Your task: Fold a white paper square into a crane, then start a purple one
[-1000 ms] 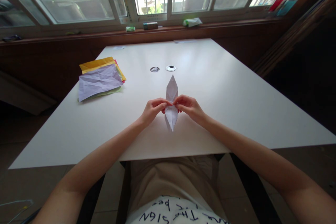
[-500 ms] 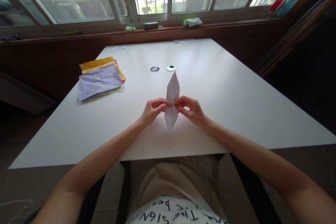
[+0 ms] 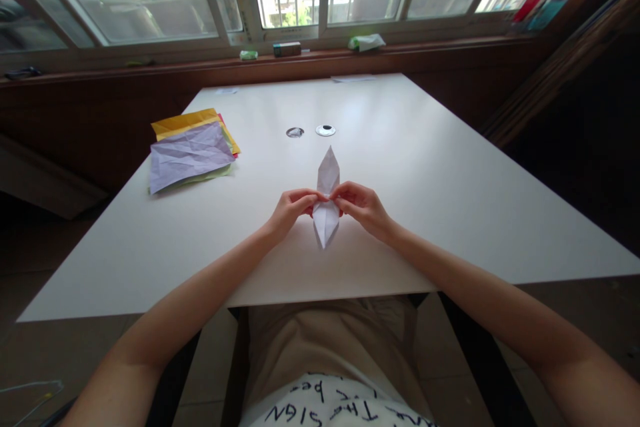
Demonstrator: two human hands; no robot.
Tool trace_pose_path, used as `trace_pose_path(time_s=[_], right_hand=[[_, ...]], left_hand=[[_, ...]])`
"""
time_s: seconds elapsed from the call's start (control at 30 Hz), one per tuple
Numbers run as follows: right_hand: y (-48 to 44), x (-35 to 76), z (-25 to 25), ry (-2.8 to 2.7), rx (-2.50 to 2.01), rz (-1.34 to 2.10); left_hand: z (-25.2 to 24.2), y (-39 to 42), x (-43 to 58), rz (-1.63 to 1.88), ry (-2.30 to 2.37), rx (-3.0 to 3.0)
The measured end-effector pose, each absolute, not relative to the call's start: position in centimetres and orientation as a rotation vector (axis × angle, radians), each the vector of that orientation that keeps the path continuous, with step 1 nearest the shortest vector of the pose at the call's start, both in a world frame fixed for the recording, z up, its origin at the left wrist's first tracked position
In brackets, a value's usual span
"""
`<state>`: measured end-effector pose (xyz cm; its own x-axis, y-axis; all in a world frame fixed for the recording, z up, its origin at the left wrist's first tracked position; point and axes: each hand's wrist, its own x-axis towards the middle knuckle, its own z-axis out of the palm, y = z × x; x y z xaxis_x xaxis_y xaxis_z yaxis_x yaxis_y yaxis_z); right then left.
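A pale lilac folded paper (image 3: 327, 177), a long narrow diamond with pointed ends, is held over the white table (image 3: 425, 167), its long axis pointing away from me. My left hand (image 3: 291, 208) pinches its left edge at the waist. My right hand (image 3: 361, 206) pinches the right edge opposite. Both hands have the fingers curled shut on the paper, and the fingertips nearly meet at the middle. The lower point hangs just above the table near its front edge.
A stack of coloured sheets (image 3: 193, 149), a creased lilac one on top of yellow and green ones, lies at the table's left. Two small round discs (image 3: 325, 130) sit past the paper. Small items rest on the window sill (image 3: 287, 49). Dark wall panels flank the table.
The far tip of the folded paper rose a little half a second ago and has dropped back down. Both hands stay pinched at the waist of the paper.
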<state>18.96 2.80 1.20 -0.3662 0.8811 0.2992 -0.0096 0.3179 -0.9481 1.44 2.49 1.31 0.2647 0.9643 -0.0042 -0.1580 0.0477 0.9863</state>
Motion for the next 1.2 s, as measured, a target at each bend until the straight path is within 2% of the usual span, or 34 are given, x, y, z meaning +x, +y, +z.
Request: trace_pose_path(time_s=[1.2], right_hand=[[3.37,18.96,1.95,-1.481,-0.881,1.504]], left_hand=[[1.17,2.7,1.37,1.041,0.918,1.095]])
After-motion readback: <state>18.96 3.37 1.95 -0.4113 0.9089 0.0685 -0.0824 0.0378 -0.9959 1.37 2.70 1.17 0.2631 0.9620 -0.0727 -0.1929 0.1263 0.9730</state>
